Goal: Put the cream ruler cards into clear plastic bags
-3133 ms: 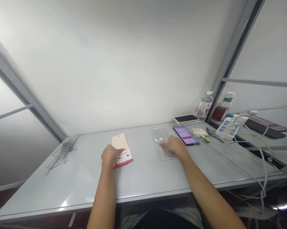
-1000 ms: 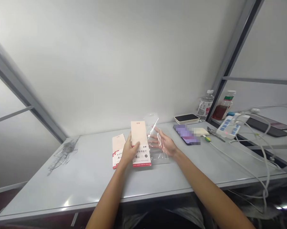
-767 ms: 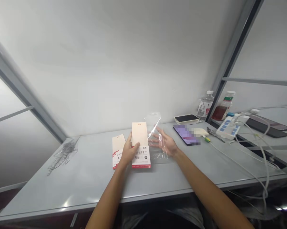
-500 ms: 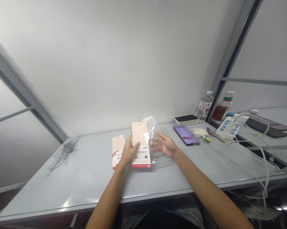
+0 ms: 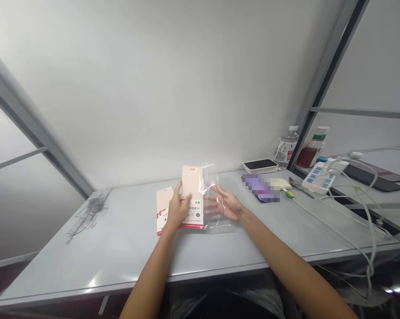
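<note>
Where the long pale grey table (image 5: 50, 270) stretches away to the left, a tangle of thin grey strands (image 5: 88, 217) lies on its top. Just right of that, a flat pale pink paper packet with a red band (image 5: 163, 199) lies on the table, and a matching pink-and-red packet (image 5: 193, 181) stands nearly upright beside it, clamped by the left hand (image 5: 177, 208) across its lower face. The right hand (image 5: 225, 204) is next to it, its fingers spread apart against a crumpled clear plastic bag (image 5: 213, 181); whether they pinch the film I cannot tell. The held packet looks light and fairly stiff, best gripped by its long edges, while the bag looks soft, slippery and easily creased, best pinched at its top edge. Farther right sit a phone with a pixelated screen (image 5: 263, 190), a flat black-topped cream box (image 5: 260, 165), a clear plastic water bottle (image 5: 286, 148), a bottle of reddish-brown liquid (image 5: 311, 153), a white power strip with blue switches (image 5: 318, 182) and looping white cables (image 5: 339, 230).
</note>
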A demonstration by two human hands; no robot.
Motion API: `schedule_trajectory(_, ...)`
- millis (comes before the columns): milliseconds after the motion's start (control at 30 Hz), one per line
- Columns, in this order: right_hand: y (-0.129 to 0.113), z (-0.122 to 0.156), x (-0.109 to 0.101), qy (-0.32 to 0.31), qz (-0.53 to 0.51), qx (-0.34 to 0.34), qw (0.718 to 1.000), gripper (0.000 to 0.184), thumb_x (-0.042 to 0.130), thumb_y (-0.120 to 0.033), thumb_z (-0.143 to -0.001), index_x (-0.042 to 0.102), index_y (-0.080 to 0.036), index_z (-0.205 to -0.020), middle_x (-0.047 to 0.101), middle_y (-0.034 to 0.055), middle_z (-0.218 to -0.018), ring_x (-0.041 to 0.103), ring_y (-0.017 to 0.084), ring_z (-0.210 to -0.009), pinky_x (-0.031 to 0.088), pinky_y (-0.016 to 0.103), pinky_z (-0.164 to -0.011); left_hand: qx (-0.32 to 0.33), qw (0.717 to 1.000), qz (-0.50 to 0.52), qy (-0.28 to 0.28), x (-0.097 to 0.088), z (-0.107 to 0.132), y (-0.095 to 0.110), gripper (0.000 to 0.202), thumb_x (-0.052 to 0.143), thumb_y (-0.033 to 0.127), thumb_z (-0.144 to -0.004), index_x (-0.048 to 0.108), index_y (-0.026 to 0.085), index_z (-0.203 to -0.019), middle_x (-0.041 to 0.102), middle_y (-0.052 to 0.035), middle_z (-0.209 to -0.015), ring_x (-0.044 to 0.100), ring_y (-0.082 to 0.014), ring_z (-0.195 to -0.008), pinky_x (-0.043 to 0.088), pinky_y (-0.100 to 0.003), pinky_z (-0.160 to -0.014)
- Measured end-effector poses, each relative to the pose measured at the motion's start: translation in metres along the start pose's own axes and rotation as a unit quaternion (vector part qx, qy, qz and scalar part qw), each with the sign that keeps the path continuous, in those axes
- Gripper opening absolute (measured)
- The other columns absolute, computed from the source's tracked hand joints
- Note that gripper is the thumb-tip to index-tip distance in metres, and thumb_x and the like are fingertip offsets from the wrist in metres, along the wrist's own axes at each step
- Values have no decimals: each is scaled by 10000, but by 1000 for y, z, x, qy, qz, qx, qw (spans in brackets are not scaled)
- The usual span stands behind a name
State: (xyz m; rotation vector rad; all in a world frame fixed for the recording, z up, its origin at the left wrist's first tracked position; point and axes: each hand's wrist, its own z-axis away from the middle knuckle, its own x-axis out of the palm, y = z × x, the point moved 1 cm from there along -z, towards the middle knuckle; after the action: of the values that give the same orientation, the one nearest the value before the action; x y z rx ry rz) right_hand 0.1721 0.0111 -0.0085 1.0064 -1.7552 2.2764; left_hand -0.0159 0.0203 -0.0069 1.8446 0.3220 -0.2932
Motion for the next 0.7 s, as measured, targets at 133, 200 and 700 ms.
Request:
schedule_trajectory(133,2,-1,-1,-10,-7,5,1000,518,294,-505,-894,319,-279,-1359,643,87,-984,657,194,-777,530,396,-719,8,999,-43,-14,-2,0,0,633,462,410,-825,240,251,-1397,633,-6,-780,550,-122,-573,451,-256,-578)
schedule_trajectory(200,2,-1,-2,-15,-11,5,1000,520,301,-509,-891,325,-278,-1357,645,84,-968,659,200,-789,529,390,-714,10,999,-50,-12,-3,0,1,632,457,411,-828,236,249,-1398,627,-2,-760,537,-119,-557,443,-253,-567)
schedule_trajectory(700,11,-8,-3,22,-6,54,998,591,288,-605,-849,456,-182,-1225,664,125,-902,653,224,-778,527,375,-649,18,998,-53,20,-3,3,4,598,473,409,-822,306,240,-1371,649,-21,-791,553,-138,-574,432,-264,-576)
